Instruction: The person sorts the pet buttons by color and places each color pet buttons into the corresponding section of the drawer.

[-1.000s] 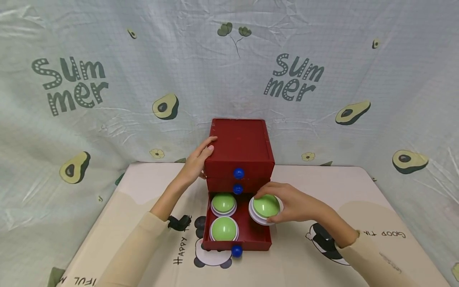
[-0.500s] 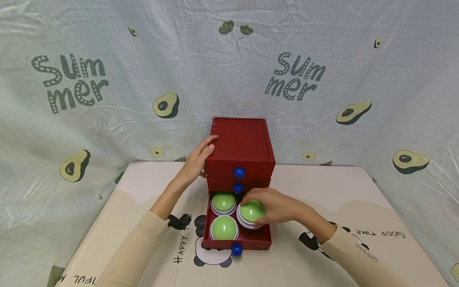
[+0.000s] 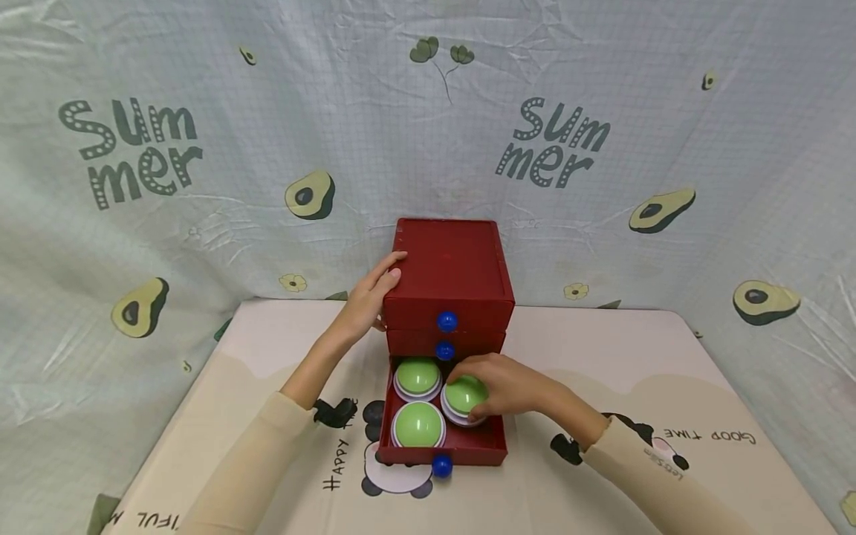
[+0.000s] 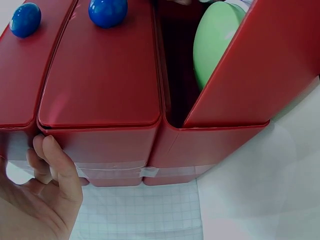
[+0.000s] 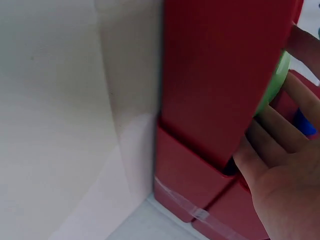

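A red three-drawer cabinet (image 3: 449, 256) stands on the table, its bottom drawer (image 3: 468, 456) pulled out. My left hand (image 3: 361, 308) rests against the cabinet's left side, a finger over the top edge; in the left wrist view its fingertips touch the side wall. Inside the drawer, my right hand (image 3: 511, 385) grips a round push button (image 3: 466, 396) with a green dome and white base, thumb at the front and fingers behind. Two matching buttons sit in the drawer's left half, one at the back (image 3: 417, 376) and one at the front (image 3: 417, 426).
Blue round knobs mark the top drawer (image 3: 447, 321), middle drawer (image 3: 444, 351) and bottom drawer front. Both upper drawers are pushed in. A printed cloth (image 3: 615, 357) covers the table, and a patterned curtain (image 3: 414, 148) hangs close behind the cabinet.
My right hand has carried the green button leftward and down into the drawer, beside the other two, still gripping it. The left hand has stayed on the cabinet.
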Tool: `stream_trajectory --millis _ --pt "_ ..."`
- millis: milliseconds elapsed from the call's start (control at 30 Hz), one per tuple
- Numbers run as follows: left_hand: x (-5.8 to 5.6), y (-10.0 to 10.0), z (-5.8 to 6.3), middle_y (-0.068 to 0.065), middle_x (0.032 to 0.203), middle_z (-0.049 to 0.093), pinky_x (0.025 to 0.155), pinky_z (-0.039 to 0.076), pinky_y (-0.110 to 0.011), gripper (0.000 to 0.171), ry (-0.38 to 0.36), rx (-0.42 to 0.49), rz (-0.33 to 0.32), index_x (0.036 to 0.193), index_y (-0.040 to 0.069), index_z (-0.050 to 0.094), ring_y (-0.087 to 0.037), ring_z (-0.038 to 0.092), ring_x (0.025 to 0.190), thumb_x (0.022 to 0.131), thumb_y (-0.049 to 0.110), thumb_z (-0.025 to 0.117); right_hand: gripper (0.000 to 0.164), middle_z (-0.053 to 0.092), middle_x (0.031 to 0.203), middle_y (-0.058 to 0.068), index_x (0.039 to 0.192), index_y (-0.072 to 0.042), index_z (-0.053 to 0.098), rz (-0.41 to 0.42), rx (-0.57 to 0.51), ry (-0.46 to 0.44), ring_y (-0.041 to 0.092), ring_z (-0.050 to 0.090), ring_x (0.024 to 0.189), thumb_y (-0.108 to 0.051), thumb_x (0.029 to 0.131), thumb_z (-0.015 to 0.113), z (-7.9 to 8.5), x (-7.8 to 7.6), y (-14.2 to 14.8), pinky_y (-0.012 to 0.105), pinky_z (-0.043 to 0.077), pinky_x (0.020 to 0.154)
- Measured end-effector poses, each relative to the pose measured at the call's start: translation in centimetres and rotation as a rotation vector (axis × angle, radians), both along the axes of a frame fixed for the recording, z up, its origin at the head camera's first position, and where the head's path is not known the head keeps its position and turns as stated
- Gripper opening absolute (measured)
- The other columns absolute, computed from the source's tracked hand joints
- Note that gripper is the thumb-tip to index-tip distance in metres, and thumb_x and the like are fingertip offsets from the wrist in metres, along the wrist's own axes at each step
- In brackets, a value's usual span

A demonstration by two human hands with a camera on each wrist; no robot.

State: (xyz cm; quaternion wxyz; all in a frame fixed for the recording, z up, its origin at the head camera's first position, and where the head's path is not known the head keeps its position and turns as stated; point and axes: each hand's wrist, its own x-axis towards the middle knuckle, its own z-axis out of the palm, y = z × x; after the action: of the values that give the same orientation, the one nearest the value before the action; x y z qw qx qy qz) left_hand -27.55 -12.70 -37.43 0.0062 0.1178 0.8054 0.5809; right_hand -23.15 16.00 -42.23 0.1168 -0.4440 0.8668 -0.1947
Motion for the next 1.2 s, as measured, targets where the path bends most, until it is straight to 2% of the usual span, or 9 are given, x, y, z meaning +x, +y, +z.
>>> stream_trajectory --millis 333,533,867,1200 --pt "-0.1 0.1 0.1 -0.022 0.139 0.056 0.058 0.061 -0.046 0.050 0.001 -0.011 -0.002 0.156 0.045 0.038 -0.033 0.067 0.085 0.107 0.052 0.040 0.050 0.072 0.123 -0.001 0.126 -0.017 0.070 -0.009 0.012 0.009 0.015 0.064 0.113 -0.027 0.081 0.089 -0.6 0.1 -0.2 0.038 0.056 0.101" --pt "-0.1 0.1 0.2 -0.023 0.140 0.055 0.056 0.060 -0.041 0.050 0.000 -0.011 0.000 0.157 0.044 0.038 -0.033 0.067 0.085 0.107 0.050 0.041 0.052 0.072 0.124 -0.002 0.127 -0.017 0.069 -0.020 0.035 0.022 0.014 0.065 0.111 -0.031 0.081 0.089 -1.2 -0.1 -0.3 0.037 0.057 0.100" --pt "0.0 0.2 0.3 -0.022 0.142 0.054 0.055 0.060 -0.041 0.050 0.000 -0.003 0.006 0.156 0.043 0.039 -0.035 0.067 0.087 0.107 0.051 0.041 0.046 0.070 0.130 0.002 0.130 -0.014 0.069 -0.010 0.065 0.010 0.020 0.064 0.120 -0.020 0.086 0.082 -0.9 0.0 -0.2 0.041 0.056 0.104" --pt "-0.1 0.2 0.0 -0.022 0.143 0.053 0.055 0.060 -0.042 0.049 -0.001 -0.015 0.011 0.156 0.044 0.039 -0.038 0.067 0.093 0.107 0.050 0.040 0.047 0.067 0.133 0.004 0.129 -0.015 0.070 -0.013 0.071 0.033 0.022 0.063 0.123 -0.022 0.085 0.084 -1.0 0.4 -0.4 0.041 0.056 0.105"
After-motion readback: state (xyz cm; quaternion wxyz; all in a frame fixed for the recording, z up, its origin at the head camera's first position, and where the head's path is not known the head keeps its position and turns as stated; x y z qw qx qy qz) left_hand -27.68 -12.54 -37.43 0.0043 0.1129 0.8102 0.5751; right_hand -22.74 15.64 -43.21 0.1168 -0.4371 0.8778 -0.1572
